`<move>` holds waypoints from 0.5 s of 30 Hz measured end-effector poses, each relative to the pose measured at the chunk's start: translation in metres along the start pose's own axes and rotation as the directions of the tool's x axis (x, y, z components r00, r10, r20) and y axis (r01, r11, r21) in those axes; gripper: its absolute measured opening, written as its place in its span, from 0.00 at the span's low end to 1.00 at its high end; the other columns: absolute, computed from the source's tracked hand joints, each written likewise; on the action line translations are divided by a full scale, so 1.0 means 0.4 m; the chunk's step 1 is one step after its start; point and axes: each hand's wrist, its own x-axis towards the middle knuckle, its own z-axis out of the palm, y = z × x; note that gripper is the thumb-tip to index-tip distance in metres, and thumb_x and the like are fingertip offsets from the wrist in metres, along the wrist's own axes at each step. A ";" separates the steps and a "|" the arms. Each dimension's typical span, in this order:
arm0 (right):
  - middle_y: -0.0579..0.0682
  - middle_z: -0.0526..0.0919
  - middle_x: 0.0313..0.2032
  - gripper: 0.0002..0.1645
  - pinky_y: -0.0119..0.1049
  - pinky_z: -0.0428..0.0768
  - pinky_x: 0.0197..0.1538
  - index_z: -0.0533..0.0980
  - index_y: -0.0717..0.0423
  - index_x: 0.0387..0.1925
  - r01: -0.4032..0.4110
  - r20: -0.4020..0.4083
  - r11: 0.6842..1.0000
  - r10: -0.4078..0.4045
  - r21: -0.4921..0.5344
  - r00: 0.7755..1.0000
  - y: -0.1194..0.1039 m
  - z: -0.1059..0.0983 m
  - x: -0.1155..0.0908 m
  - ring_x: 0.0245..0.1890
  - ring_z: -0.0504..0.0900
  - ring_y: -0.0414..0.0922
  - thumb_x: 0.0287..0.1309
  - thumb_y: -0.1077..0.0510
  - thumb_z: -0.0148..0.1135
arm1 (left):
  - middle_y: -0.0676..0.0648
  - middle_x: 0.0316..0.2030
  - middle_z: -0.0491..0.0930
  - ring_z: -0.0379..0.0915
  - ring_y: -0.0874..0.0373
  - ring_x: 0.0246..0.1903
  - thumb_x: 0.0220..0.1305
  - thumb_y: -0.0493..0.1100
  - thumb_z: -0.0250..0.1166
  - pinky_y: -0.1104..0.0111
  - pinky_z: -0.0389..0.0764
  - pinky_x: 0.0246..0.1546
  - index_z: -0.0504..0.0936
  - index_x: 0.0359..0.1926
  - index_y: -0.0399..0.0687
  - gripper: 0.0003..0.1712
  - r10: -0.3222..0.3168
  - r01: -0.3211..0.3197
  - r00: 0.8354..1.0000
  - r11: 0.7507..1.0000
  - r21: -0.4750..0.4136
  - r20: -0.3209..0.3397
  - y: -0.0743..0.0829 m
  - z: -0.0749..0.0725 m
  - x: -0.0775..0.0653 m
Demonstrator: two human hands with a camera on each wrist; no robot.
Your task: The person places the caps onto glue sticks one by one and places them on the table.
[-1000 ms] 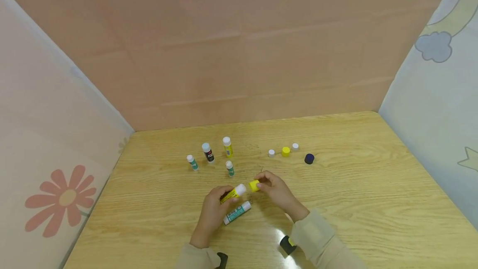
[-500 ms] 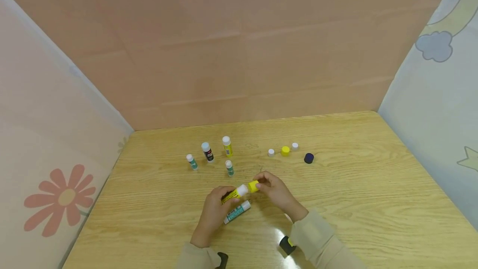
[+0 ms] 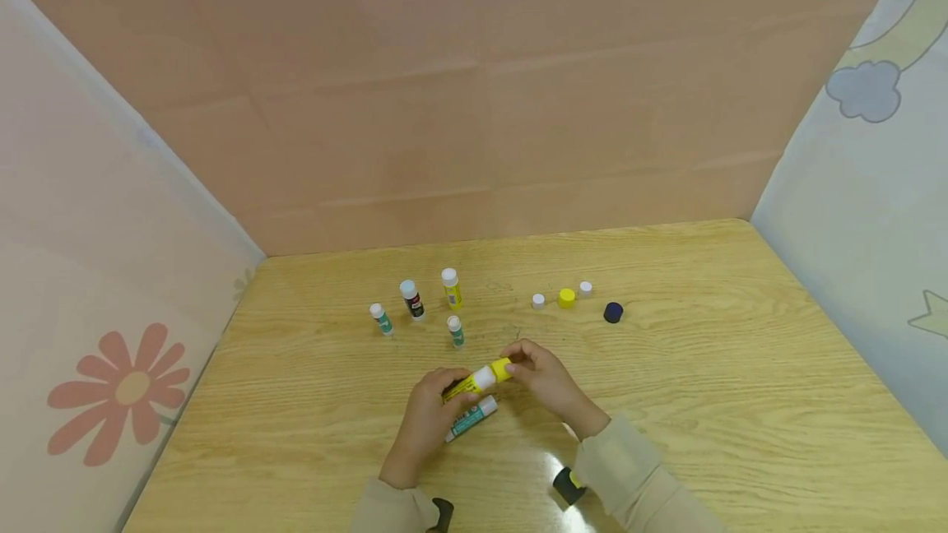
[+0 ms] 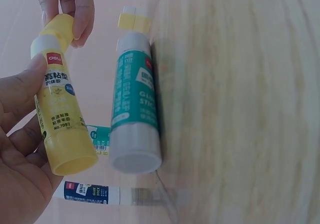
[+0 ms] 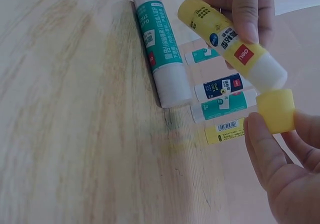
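Note:
My left hand (image 3: 427, 411) grips a yellow glue stick (image 4: 62, 109) with a white top, tilted up to the right. Between the thumb and fingers of my right hand (image 3: 550, 381) is a yellow cap (image 5: 276, 110), held right at the glue stick's white end. In the right wrist view the cap's edge meets that end at a slight angle. Below the held stick, a green-and-white glue stick (image 3: 472, 418) lies on the table, partly hidden by my left fingers in the head view.
Several glue sticks stand upright at the back left, among them a dark one (image 3: 411, 300) and a yellow one (image 3: 452, 289). Back right are two white caps, a yellow cap (image 3: 566, 298) and a dark blue cap (image 3: 613, 312). A black object (image 3: 569, 485) is by the right sleeve.
The yellow glue stick in my left hand has moved slightly right and up, closing the gap to the yellow cap. The right hand has barely shifted, and the other things stay put.

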 end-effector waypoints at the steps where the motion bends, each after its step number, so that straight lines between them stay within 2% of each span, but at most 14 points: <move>1: 0.59 0.74 0.42 0.12 0.46 0.76 0.47 0.69 0.70 0.46 -0.006 -0.005 1.000 0.006 -0.001 1.000 0.000 0.001 0.000 0.40 0.75 0.45 0.62 0.67 0.49 | 0.46 0.41 0.79 0.73 0.54 0.40 0.56 0.47 0.62 0.68 0.76 0.39 0.79 0.44 0.40 0.18 0.004 -0.004 1.000 1.000 0.000 0.000 0.000 0.000 0.000; 15: 0.62 0.74 0.45 0.12 0.45 0.76 0.46 0.69 0.70 0.46 -0.001 -0.015 0.999 0.001 -0.033 1.000 -0.007 0.003 -0.006 0.43 0.76 0.48 0.62 0.67 0.49 | 0.47 0.40 0.80 0.74 0.55 0.39 0.56 0.43 0.63 0.68 0.76 0.39 0.80 0.43 0.40 0.15 0.020 -0.020 1.000 1.000 0.009 -0.002 0.002 0.007 0.001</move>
